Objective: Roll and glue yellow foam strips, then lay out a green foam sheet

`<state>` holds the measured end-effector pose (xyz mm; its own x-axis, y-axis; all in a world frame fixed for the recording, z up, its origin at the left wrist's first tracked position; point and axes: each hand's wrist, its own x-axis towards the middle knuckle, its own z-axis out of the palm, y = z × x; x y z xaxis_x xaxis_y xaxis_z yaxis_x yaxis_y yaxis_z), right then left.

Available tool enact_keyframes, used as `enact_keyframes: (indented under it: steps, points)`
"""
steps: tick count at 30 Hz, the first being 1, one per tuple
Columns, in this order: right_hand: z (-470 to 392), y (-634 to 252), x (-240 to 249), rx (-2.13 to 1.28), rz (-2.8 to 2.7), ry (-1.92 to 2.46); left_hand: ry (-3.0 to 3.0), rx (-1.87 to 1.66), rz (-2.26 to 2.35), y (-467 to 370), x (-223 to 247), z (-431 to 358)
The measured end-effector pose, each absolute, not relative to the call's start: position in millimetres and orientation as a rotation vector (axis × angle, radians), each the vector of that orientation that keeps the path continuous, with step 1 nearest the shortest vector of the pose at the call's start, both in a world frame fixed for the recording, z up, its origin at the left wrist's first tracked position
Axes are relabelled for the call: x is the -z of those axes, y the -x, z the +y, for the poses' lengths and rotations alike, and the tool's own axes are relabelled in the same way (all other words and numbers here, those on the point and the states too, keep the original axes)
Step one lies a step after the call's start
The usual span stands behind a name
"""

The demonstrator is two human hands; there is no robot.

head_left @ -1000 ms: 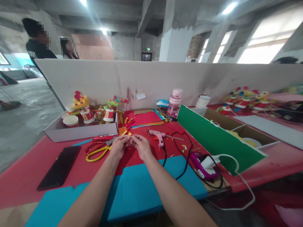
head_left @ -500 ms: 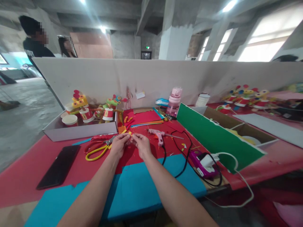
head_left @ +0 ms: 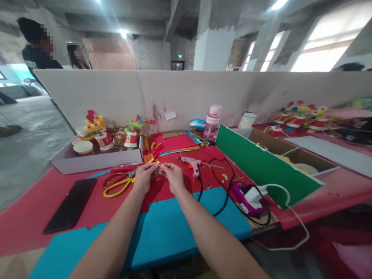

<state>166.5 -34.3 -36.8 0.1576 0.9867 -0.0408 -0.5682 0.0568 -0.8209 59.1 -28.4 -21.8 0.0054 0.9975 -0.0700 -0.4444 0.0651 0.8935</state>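
Observation:
My left hand [head_left: 144,176] and my right hand [head_left: 173,176] meet over the red table covering, fingertips pinched together. Between them is a small yellow piece [head_left: 158,163], partly hidden by the fingers. Yellow-handled scissors [head_left: 118,187] and red-handled pliers [head_left: 116,175] lie just left of my left hand. To the right of my right hand rests a pink glue gun [head_left: 194,164] with a black cord. Orange and blue strips [head_left: 180,150] lie beyond my hands.
A white box [head_left: 99,162] of paper cups and toys stands at left, near a black phone [head_left: 71,205]. Blue sheets [head_left: 165,228] cover the front edge. At right are a purple power strip [head_left: 250,199] and a green-sided box [head_left: 261,166]. Two people stand beyond the partition [head_left: 186,89].
The whole view has shifted slightly, so things appear a little further left. Both hands keep their pinch on the small yellow piece.

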Motion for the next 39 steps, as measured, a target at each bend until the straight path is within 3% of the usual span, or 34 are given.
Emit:
enact_keyframes:
  steps: [16, 24, 39]
  points:
    - [-36.2, -166.8, 36.7, -1.292, -0.693, 0.842, -0.982, -1.43, 1.021, -60.3, 25.7, -27.2]
    - [-35.4, -167.4, 37.8, -1.301, -0.624, 0.828, -1.842, -1.526, 1.432, -54.4, 27.6, -23.0]
    - [-35.7, -169.5, 35.5, -1.365, -0.487, 0.745, -2.779, -1.242, 1.42, -54.7, 23.5, -25.1]
